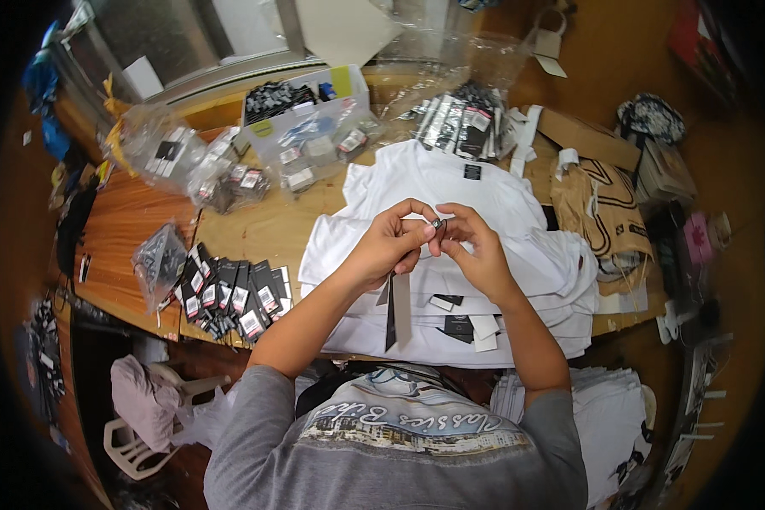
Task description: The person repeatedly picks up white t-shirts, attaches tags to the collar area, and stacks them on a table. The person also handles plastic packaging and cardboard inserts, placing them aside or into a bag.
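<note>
Above a stack of white T-shirts (pixel 493 200), both of my hands meet at a small dark string fastener (pixel 438 224). My left hand (pixel 397 242) is closed, pinching the fastener between thumb and forefinger. Below it hangs a hang tag (pixel 397 314), with dark and grey leaves spread apart. My right hand (pixel 473 242) is closed too, its fingertips on the thin dark cord beside the fastener. On the top shirt a black neck label (pixel 472 172) faces up. Black and white tags (pixel 461 327) of shirts in the stack show near the table's front edge.
Black hang tags (pixel 234 293) lie fanned out at left, beside a clear bag (pixel 160 263). Plastic bags of tags (pixel 229 178), a box of black cords (pixel 276 98) and packed tags (pixel 461 126) line the back. At right stands a brown paper bag (pixel 599 204); a chair (pixel 136 446) is lower left.
</note>
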`<state>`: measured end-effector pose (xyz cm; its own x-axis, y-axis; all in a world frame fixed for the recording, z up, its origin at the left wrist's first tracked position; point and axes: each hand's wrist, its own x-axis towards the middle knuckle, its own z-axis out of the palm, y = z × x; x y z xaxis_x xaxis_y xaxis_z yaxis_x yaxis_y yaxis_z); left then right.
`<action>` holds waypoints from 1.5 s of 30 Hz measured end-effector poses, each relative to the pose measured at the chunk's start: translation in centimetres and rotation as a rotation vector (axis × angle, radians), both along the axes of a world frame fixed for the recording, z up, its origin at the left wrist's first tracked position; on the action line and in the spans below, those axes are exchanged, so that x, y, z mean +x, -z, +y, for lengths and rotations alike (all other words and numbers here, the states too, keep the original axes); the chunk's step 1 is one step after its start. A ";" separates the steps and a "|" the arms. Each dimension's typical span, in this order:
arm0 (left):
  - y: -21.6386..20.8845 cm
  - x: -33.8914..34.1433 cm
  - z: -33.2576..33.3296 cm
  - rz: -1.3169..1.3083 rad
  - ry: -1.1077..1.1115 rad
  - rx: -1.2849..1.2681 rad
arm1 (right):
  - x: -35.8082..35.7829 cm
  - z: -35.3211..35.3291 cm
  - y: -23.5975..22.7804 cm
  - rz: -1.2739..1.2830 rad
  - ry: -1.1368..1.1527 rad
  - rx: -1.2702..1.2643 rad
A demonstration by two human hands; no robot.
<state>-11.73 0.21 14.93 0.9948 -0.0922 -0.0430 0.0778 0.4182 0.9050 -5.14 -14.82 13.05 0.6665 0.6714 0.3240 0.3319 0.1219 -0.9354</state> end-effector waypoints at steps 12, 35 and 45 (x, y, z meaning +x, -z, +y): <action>2.6 4.7 -4.5 -0.115 -0.388 0.460 | 3.3 -4.8 2.4 0.860 -0.238 0.002; 15.0 21.0 -3.5 -0.118 -0.600 1.197 | 18.3 -5.4 14.4 0.213 0.659 -0.384; 15.9 24.0 -5.2 -0.162 -0.317 1.235 | 16.5 -4.6 14.7 0.010 0.784 -0.579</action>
<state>12.30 -5.01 -0.96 0.9677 0.1624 0.1930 -0.0175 -0.7203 0.6935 11.39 -19.47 -1.66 0.9931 0.0898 0.0753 0.1146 -0.6102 -0.7839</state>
